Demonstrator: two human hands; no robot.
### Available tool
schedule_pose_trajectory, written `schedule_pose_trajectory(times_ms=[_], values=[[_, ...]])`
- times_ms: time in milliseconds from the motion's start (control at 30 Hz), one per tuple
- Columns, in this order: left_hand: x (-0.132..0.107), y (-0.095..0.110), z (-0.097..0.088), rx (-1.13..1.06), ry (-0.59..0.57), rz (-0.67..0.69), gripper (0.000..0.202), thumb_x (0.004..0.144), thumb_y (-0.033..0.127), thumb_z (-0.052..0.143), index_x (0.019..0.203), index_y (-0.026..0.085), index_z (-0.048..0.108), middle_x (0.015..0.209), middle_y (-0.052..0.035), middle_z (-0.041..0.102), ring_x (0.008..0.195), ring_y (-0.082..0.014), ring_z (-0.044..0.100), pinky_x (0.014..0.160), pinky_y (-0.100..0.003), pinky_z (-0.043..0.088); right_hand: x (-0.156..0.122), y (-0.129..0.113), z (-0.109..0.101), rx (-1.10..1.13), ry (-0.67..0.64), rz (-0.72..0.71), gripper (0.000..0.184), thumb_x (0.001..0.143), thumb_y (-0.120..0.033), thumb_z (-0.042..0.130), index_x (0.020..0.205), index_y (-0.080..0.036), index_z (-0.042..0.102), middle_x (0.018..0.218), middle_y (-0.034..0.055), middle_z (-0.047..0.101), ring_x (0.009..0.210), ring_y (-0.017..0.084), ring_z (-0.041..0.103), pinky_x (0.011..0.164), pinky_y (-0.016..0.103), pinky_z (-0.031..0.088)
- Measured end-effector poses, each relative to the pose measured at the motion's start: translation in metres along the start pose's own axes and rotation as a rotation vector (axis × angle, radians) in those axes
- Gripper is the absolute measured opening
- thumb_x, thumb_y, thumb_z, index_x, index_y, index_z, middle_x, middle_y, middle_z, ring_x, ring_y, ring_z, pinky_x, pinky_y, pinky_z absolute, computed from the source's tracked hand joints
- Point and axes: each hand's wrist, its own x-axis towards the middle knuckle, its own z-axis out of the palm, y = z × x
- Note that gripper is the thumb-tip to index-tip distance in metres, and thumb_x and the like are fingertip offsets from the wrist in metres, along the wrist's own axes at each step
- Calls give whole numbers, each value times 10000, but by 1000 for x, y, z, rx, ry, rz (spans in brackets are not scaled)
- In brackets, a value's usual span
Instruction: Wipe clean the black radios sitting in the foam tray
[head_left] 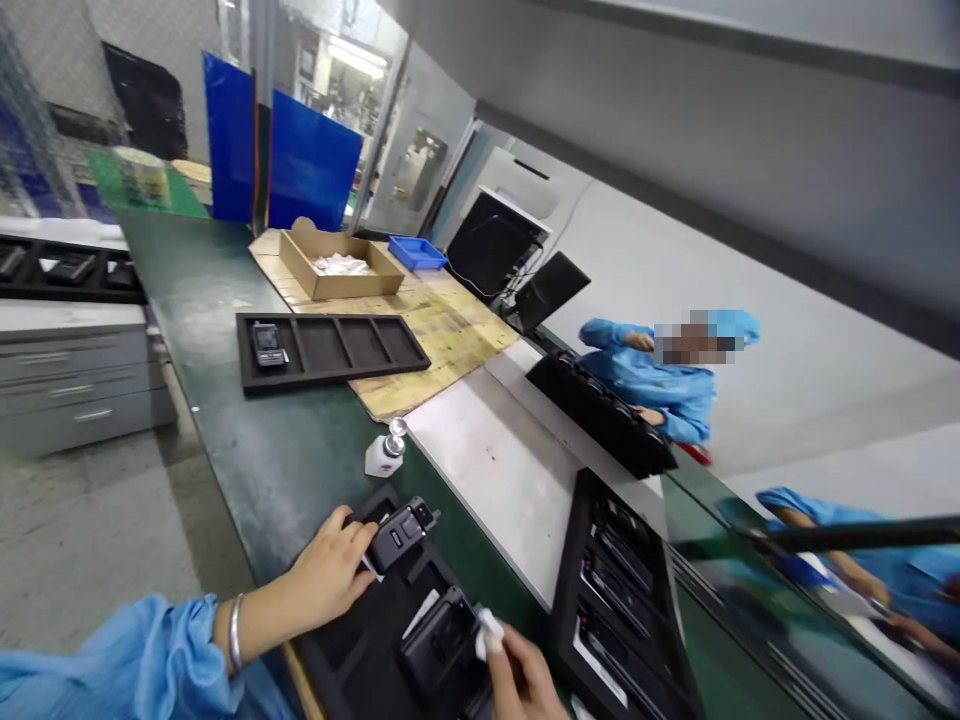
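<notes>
My left hand (326, 570) grips the near end of a black handheld radio-like device (400, 536), thumb and fingers on its sides, over a black foam tray (352, 630). A second such device (437, 643) stands tilted in the same tray, a white slip beside it. Close to that device's right end, my right hand (525, 680) pinches a small crumpled white wipe (489, 632). Whether the wipe touches the device I cannot tell. Past the tray stands a white pump bottle (385, 452) with a metal top.
A foam tray with one device (268, 344) lies farther up the green table (225, 440). Behind it are a cardboard box (341, 285) and a blue bin (417, 253). A loaded black tray (566, 620) is at right. Co-workers in blue (652, 385) sit across.
</notes>
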Motion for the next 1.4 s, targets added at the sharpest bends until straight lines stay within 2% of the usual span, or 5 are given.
schedule_pose_trajectory(times_ms=[200,433,933,1133,1400], values=[[0,5,-1,-46,-30,-63,482,805,203,667,1269,132,560,1169,-126,649,1260,-344,420,1085,-487,413,88,-88,110,-40,-262,-461,369,876,-508,566,911,-198,763,926,92,715,901,222,613,869,364,460],[0,9,-7,-60,-73,-96,462,810,304,693,1228,130,598,1143,-137,653,1242,-348,439,1083,-477,404,116,-113,190,-277,-305,-539,330,878,-473,507,883,-277,773,926,65,713,992,291,519,1019,624,144],[11,-18,46,236,-67,43,610,787,588,700,1162,115,612,958,-145,693,1056,-349,546,864,-453,511,117,-104,198,-496,-350,-623,316,859,-425,468,889,-314,762,940,60,689,1032,304,498,1007,683,105],[17,-31,81,415,124,99,196,910,355,605,948,170,659,715,-83,662,807,-277,577,663,-341,461,119,-99,199,-477,-308,-693,422,902,-484,382,870,-309,765,925,79,697,993,300,508,995,677,109],[24,-37,85,434,137,124,170,891,373,635,841,213,665,632,-69,624,699,-236,524,530,-295,351,125,-92,204,-391,-293,-757,436,881,-548,391,832,-322,760,856,76,691,921,308,525,941,702,129]])
